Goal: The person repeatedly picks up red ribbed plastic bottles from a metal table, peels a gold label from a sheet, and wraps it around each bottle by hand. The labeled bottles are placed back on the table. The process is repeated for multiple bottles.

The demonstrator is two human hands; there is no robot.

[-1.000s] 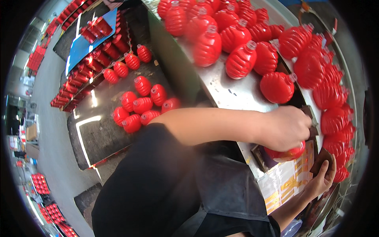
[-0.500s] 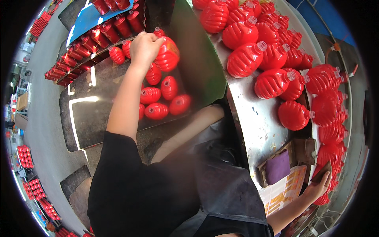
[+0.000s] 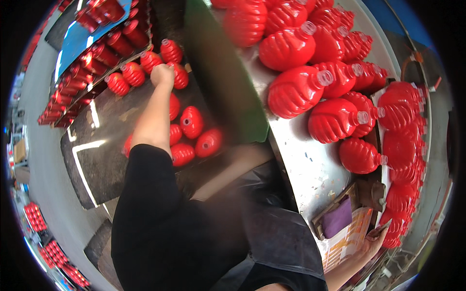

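Observation:
My left hand [image 3: 162, 75] is closed at a ribbed red bottle [image 3: 180, 76] standing among others on the dark board [image 3: 114, 160] at the left; its fingertips are hidden. Another red bottle [image 3: 171, 50] stands just beyond, and several more, such as one red bottle [image 3: 192, 122], stand nearer me. At the lower right, my right hand [image 3: 373, 244] grips a thin flat brown piece [image 3: 380, 228] by its edge. Below that hand lies a sheet with orange print [image 3: 347, 240]. Beside it a purple pad [image 3: 336, 217] sits in a worn brown frame.
The metal bench [image 3: 310, 169] on the right carries many red bottles lying on their sides, with more along its far right edge. A green panel [image 3: 225, 80] divides bench from board. Rows of dark red bottles [image 3: 104, 56] stand on a rack with a blue sheet [image 3: 94, 34].
My left hand has moved left with the bottle, bringing it down by the row near the rack. The view has shifted, and my right hand has dropped lower with the brown piece still held.

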